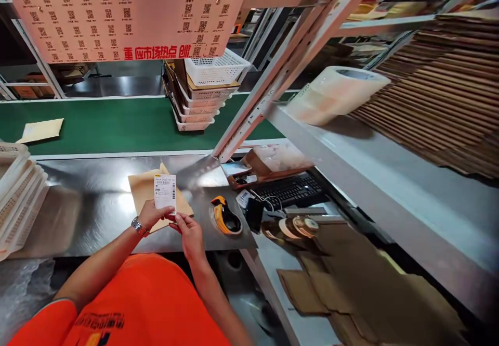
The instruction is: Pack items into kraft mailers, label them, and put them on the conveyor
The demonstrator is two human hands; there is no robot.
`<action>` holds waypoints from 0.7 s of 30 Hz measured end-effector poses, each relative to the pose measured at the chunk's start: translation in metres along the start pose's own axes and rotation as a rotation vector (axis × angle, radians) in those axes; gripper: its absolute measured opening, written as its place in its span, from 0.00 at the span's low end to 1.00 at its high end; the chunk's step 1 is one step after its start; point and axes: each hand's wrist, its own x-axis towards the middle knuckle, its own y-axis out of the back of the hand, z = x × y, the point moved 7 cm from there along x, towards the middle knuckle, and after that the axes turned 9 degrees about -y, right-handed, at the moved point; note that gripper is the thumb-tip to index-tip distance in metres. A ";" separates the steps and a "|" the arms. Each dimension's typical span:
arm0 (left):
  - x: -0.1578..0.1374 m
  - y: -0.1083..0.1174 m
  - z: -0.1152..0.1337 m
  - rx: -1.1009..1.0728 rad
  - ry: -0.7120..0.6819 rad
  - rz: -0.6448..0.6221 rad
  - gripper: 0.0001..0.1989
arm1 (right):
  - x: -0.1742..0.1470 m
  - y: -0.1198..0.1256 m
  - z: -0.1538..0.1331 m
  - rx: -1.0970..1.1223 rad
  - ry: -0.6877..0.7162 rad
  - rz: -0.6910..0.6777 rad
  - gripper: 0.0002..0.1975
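Observation:
A white printed shipping label (165, 194) stands upright between my hands. My left hand (154, 214), with a metal watch at the wrist, is closed on its lower left edge, thumb in front. My right hand (191, 235) pinches at the lower right corner of the label. Behind and under the label lies a tan kraft envelope (141, 189) on the steel table (97, 179); my hands partly cover it. Just right of my right hand rests a yellow and black tape dispenser (226, 217).
White plastic baskets (19, 200) are stacked at the left, and more baskets (202, 109) stand on the green conveyor belt (117, 122). A slanted metal post (268, 96) rises at the right. Tape rolls (331, 96) and stacked cardboard (448, 91) fill the shelf. Beneath sits a keyboard (292, 187).

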 end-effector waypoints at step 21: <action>-0.001 -0.011 0.007 0.111 -0.121 -0.019 0.19 | -0.003 0.037 0.026 0.050 -0.007 -0.019 0.26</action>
